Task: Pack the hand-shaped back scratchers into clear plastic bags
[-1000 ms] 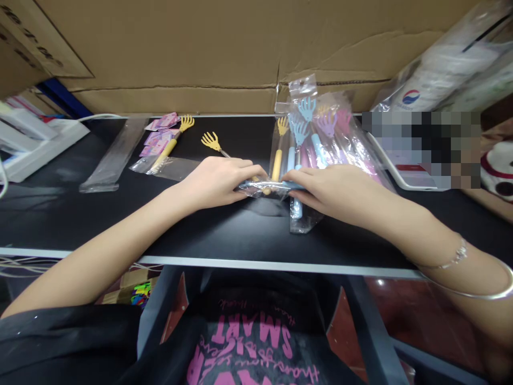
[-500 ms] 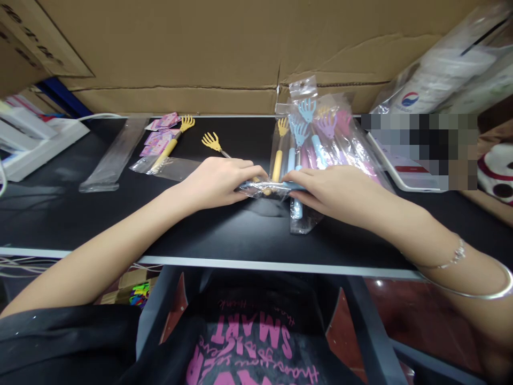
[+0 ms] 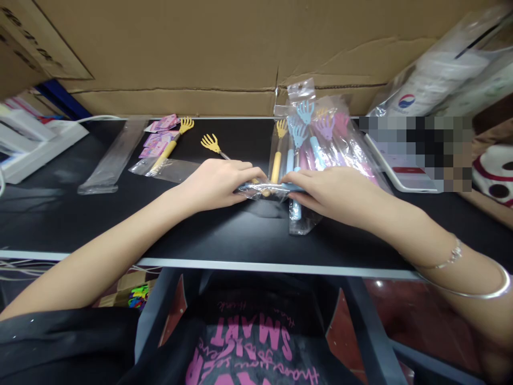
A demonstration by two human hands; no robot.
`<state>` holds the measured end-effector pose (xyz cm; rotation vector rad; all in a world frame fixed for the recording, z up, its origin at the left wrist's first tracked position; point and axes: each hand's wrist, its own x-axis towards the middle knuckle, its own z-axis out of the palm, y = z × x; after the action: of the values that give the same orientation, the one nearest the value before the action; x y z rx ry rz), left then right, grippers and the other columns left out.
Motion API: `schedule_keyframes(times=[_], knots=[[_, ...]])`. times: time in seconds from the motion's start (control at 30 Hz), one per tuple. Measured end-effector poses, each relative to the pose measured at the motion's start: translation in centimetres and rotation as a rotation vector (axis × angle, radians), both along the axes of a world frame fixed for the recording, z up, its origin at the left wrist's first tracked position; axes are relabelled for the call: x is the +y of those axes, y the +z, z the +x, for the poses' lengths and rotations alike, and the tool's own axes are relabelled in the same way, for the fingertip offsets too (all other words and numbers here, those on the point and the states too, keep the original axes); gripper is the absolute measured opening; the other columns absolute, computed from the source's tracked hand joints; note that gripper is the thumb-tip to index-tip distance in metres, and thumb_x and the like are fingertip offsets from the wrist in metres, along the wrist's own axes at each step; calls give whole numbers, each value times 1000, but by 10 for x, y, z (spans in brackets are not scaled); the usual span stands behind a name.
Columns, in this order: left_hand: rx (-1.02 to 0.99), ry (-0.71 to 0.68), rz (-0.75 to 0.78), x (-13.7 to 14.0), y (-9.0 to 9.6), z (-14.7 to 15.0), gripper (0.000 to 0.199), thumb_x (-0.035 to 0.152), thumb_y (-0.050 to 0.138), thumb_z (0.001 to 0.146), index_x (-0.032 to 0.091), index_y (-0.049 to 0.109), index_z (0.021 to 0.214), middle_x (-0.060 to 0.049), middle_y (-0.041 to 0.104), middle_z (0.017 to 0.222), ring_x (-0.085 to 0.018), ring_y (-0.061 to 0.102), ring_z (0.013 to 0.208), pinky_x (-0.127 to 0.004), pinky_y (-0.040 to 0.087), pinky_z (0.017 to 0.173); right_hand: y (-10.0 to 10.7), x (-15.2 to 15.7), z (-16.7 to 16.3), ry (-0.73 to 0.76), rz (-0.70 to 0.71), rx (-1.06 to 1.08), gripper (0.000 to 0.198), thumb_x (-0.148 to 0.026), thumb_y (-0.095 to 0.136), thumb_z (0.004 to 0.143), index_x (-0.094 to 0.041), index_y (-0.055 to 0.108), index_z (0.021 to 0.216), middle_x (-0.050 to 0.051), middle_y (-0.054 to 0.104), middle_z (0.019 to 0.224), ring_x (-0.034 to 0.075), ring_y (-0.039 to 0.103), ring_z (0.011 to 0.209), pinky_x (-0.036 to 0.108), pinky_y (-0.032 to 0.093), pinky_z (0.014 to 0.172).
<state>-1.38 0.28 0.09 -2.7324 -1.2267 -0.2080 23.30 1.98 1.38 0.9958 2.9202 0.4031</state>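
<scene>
Both hands grip a blue back scratcher (image 3: 269, 187) in clear plastic, held crosswise just over the black desk. My left hand (image 3: 218, 182) closes on its left end, and my right hand (image 3: 320, 187) pinches the right end; the fingers partly hide both ends. A loose yellow back scratcher (image 3: 211, 143) runs under my left hand. Behind and beside my right hand lies a pile of bagged back scratchers, among them a yellow one (image 3: 276, 166), a blue one (image 3: 297, 139) and a purple one (image 3: 326, 128).
At left, another yellow back scratcher (image 3: 165, 155) lies partly in a bag beside pink cards (image 3: 157, 143). Flat clear bags (image 3: 114, 158) and a white rack (image 3: 48, 152) are farther left. A white-edged tablet-like device (image 3: 417, 184) and wrapped cups (image 3: 433, 80) stand right. Cardboard (image 3: 180, 48) walls the back.
</scene>
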Motion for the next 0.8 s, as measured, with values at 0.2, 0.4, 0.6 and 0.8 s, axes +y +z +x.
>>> schedule_keyframes(times=[0.2, 0.4, 0.6, 0.8], knots=[[7, 5, 0, 0, -1, 0, 27, 31, 48, 89, 25, 57, 114, 1, 68, 100, -18, 65, 89, -25, 39, 65, 1, 0, -1, 1, -6, -7, 28, -35, 42, 96, -22, 56, 116, 2, 71, 89, 15, 55, 55, 28, 16, 53], [11, 10, 1, 0, -1, 0, 28, 32, 48, 89, 26, 57, 114, 1, 67, 99, -18, 65, 89, -24, 40, 65, 1, 0, -2, -2, -10, -2, 27, -35, 43, 96, -21, 57, 115, 2, 71, 89, 14, 55, 55, 29, 17, 53], [19, 9, -8, 0, 0, 0, 30, 31, 48, 88, 25, 57, 115, 0, 68, 100, -18, 65, 89, -24, 41, 66, 3, -1, -1, 6, -18, -2, 28, -34, 42, 96, -21, 57, 114, 3, 71, 89, 13, 56, 55, 28, 18, 52], [9, 6, -7, -1, 1, 0, 28, 30, 48, 88, 24, 58, 114, -1, 68, 100, -18, 65, 90, -24, 43, 67, 3, -1, -1, 7, -5, -7, 27, -34, 42, 96, -21, 57, 114, 3, 71, 88, 14, 57, 55, 28, 17, 52]])
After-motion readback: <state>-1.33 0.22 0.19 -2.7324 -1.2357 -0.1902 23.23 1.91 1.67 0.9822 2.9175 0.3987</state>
